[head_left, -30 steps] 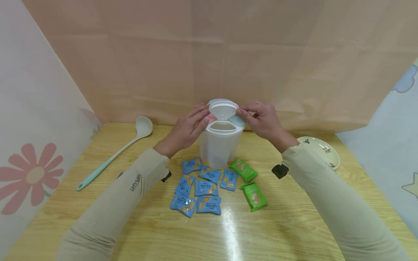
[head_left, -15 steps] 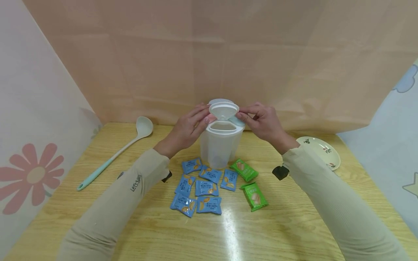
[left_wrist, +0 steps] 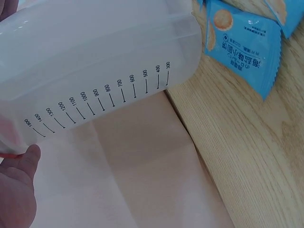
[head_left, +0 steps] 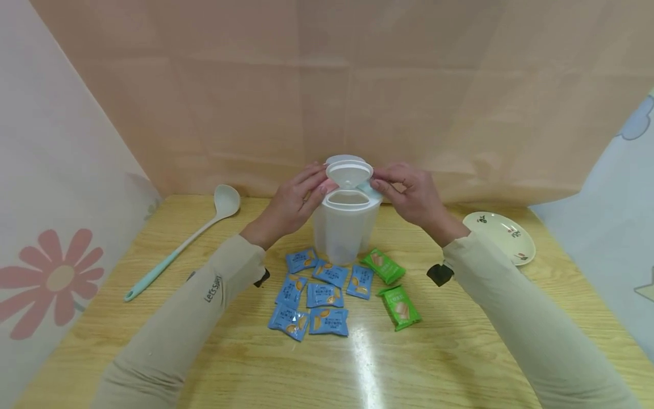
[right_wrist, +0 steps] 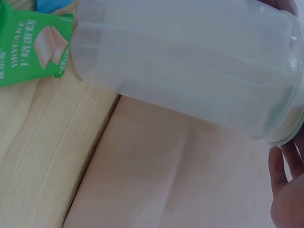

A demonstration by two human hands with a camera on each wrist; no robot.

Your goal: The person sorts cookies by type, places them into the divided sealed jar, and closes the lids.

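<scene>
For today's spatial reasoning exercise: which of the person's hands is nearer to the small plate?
Right. The right hand is at the container's lid, on the plate's side; the left hand is beyond the container.

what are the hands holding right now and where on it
Both the left hand and the right hand touch the translucent container at its top rim, fingertips at either side of the open flip lid.
</scene>
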